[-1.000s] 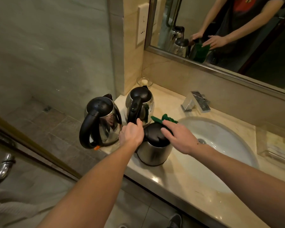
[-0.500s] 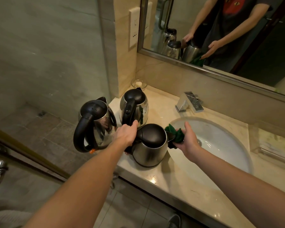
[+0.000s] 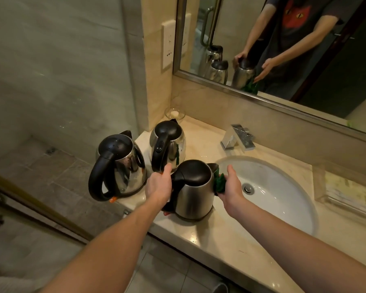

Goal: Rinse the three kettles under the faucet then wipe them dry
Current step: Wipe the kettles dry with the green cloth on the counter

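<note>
a: where's the near kettle (image 3: 195, 193) sitting?
b: it's standing upright on the tabletop (image 3: 209, 240), just beside the sink (image 3: 283, 199), lid down.
a: left hand (image 3: 158, 187)?
b: it's gripping the black handle, fingers curling round it. i'm reading that as bracing, so the side push isn't sliding the kettle.
a: right hand (image 3: 230, 187)?
b: it's pressing a green cloth (image 3: 220, 182) against the steel wall on the spout side. its fingers are looking straight in the mirror, not bunching the cloth.
a: so wiping, not rinsing?
b: judging so. no water is showing at the faucet (image 3: 237, 137). the big kettle (image 3: 118, 163) and the back kettle (image 3: 169, 144) are sitting close together behind-left, likely parked away from the basin. can't tell if they're dry.
</note>
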The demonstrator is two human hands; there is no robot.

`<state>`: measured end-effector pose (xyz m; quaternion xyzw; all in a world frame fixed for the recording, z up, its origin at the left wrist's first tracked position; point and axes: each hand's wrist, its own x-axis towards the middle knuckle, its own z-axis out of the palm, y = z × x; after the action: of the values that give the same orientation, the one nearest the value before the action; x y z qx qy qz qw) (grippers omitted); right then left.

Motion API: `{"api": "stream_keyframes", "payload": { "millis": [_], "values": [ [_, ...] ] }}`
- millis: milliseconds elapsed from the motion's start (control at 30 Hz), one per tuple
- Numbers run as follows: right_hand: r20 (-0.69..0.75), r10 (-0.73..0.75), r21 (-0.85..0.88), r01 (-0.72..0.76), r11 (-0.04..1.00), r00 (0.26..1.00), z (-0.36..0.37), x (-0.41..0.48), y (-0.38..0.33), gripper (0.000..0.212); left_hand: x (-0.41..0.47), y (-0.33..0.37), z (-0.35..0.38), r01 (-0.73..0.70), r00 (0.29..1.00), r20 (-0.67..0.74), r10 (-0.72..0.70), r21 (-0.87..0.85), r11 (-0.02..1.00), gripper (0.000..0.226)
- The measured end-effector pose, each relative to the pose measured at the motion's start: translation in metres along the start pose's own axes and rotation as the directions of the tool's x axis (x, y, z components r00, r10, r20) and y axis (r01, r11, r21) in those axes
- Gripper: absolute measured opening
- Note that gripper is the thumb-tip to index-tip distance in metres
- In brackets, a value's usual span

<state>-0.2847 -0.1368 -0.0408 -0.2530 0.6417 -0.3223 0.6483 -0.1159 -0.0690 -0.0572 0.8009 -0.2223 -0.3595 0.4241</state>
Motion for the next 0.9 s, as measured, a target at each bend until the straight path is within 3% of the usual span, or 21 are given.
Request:
{"api": "stream_keyframes", "payload": {
  "millis": [233, 400, 533, 733, 900],
  "values": [
    [-0.071, -0.079, -0.130, 0.069, 0.989, 0.994, -0.006, 0.006, -0.019, 0.059, -0.010, 0.033, 0.036, -0.044, 0.981, -0.187, 0.049, 0.032, 0.999, 0.060],
    [-0.063, -0.055, -0.076, 0.051, 0.996, 0.996, -0.011, 0.018, -0.036, 0.035, 0.004, 0.053, 0.073, 0.045, 0.962, -0.268, -0.056, -0.048, 0.998, 0.062],
    [-0.003, -0.053, -0.098, 0.053, 0.994, 0.999, -0.006, 0.037, -0.051, 0.060, 0.019, 0.074, 0.102, 0.099, 0.947, -0.299, -0.114, -0.067, 0.993, 0.066],
    [0.006, -0.033, -0.117, 0.033, 0.993, 0.999, 0.000, 0.077, -0.076, 0.064, 0.038, 0.108, 0.137, 0.074, 0.944, -0.320, -0.077, -0.023, 0.997, 0.058],
    [0.033, -0.063, -0.143, 0.067, 0.987, 0.997, 0.004, 0.107, -0.092, 0.060, 0.066, 0.115, 0.160, 0.084, 0.920, -0.382, -0.084, -0.016, 0.996, 0.070]
  ]
}}
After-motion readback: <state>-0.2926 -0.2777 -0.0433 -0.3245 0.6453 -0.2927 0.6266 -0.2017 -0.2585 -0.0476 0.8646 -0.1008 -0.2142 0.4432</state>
